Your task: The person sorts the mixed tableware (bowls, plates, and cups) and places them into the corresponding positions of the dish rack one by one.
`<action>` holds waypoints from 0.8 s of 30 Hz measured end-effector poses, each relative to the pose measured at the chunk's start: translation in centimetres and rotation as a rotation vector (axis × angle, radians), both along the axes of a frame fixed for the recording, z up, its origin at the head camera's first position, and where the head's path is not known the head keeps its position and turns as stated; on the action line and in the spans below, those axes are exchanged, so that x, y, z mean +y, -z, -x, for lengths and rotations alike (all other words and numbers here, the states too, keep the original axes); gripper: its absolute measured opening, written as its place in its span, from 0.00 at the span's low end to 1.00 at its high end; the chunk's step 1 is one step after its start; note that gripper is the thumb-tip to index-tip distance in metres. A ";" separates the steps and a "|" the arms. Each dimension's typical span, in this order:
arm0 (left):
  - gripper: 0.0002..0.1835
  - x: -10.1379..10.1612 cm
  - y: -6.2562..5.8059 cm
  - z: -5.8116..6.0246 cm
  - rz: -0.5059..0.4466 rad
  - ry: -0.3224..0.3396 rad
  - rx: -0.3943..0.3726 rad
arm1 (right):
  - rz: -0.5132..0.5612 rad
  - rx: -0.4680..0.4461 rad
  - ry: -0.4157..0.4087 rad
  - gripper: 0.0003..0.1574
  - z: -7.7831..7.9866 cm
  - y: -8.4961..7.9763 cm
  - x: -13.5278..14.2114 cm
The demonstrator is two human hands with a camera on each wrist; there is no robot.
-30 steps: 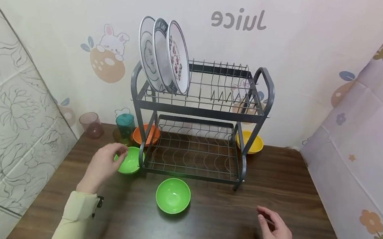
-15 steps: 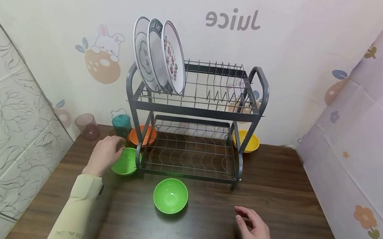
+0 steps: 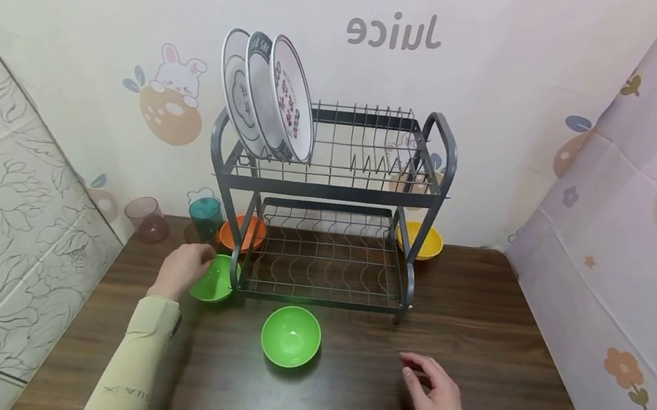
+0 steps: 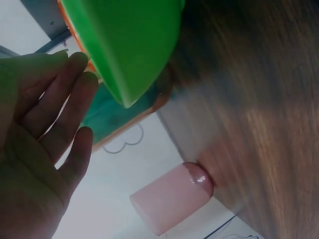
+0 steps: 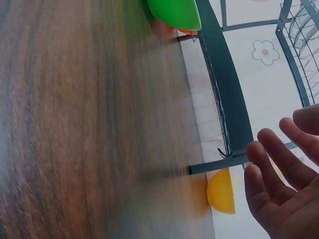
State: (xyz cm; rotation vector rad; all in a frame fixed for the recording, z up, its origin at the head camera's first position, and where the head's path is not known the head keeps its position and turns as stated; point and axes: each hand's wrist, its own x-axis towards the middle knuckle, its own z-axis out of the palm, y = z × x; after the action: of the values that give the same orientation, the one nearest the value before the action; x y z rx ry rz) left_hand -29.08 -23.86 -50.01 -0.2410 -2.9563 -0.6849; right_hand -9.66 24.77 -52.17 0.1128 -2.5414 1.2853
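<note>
My left hand [image 3: 183,270] hovers at the left rim of a green bowl [image 3: 215,280] beside the rack's left front leg. In the left wrist view its fingers [image 4: 75,107] are loosely bent near that bowl's edge [image 4: 132,45]; nothing is gripped. A second green bowl [image 3: 291,337] sits upright on the table in front of the rack. To the right of it, my right hand [image 3: 434,398] is held over the table with loosely curved fingers and holds nothing. Its fingers [image 5: 269,164] also show bare in the right wrist view.
A dark two-tier dish rack [image 3: 330,193] stands mid-table, with three plates [image 3: 293,98] leaning in its upper left. Behind its left side are an orange bowl [image 3: 242,233], a teal cup [image 3: 205,218] and a pink cup [image 3: 147,218]. A yellow bowl [image 3: 428,241] lies behind its right leg.
My right hand has come left across the table, then stopped. The left hand has shifted only slightly at the left green bowl. The whole head view has slid a little.
</note>
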 end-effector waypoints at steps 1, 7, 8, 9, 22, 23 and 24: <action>0.08 0.0 0.1 0.0 -0.001 -0.007 0.011 | -0.004 0.000 0.001 0.11 0.1 0.0 0.1; 0.06 0.0 0.1 0.3 -0.010 -0.044 0.203 | -0.032 -0.012 0.046 0.11 0.3 -0.1 1.3; 0.05 0.0 0.1 0.4 -0.013 -0.052 0.232 | -0.037 -0.013 0.060 0.11 0.4 -0.1 1.6; 0.05 -0.1 0.1 0.5 -0.013 -0.061 0.255 | -0.041 -0.011 0.074 0.11 0.4 -0.1 1.9; 0.10 -0.4 0.0 1.9 0.095 -0.069 0.200 | -0.060 0.037 0.194 0.12 0.2 -0.8 5.0; 0.09 -0.4 0.0 2.0 0.091 -0.066 0.192 | -0.059 0.037 0.200 0.13 0.2 -0.9 5.2; 0.08 -0.5 0.0 2.1 0.085 -0.065 0.184 | -0.057 0.038 0.207 0.13 0.2 -1.0 5.4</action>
State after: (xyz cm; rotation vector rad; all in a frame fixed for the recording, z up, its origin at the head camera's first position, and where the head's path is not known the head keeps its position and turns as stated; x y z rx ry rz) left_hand -31.14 -24.32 -50.05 -0.2011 -2.8060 -0.5008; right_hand -9.86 30.15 -51.14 -0.1104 -2.4826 1.1215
